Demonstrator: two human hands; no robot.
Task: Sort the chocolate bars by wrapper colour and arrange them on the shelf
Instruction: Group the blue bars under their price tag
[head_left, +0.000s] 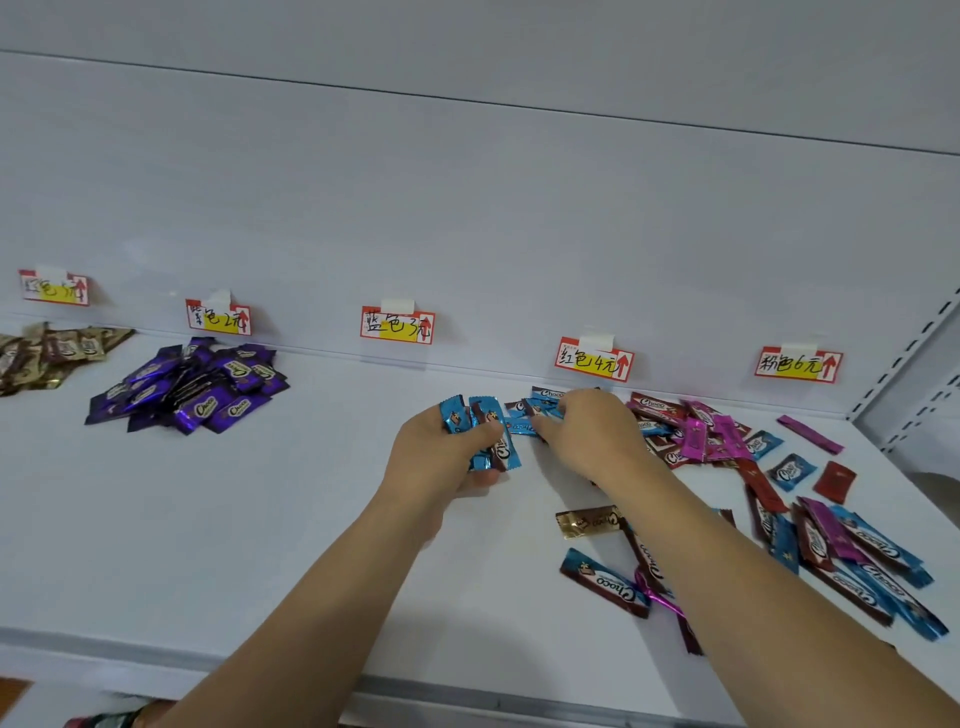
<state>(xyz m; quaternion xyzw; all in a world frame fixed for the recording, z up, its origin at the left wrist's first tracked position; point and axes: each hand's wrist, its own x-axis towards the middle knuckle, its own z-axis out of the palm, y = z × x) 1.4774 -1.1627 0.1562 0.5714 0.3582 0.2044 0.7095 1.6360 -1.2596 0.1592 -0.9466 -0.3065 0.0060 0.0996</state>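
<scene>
White shelf (260, 519) carries the chocolate bars: the left hand (441, 457) grips a bunch of blue bars (480, 431), the right hand (587, 436) pinches another from the mixed pile (727, 441); light, slippery, crinkly wrappers, best pinched mid-length.

**Chocolate bars part-sorted on the white shelf**

A bunch of blue bars (480, 431) stands upright in the left hand's (441, 457) grip. More blue bars (540, 410) lie under the right hand's (587, 431) fingers. The purple pile (192, 387) sits heaped at the left, and the gold-brown pile (47, 353) lies further left. A mixed scatter (779, 493) of red, pink and blue bars spreads over the shelf (260, 519) at the right, with one gold bar (587, 521) lying flat.
</scene>
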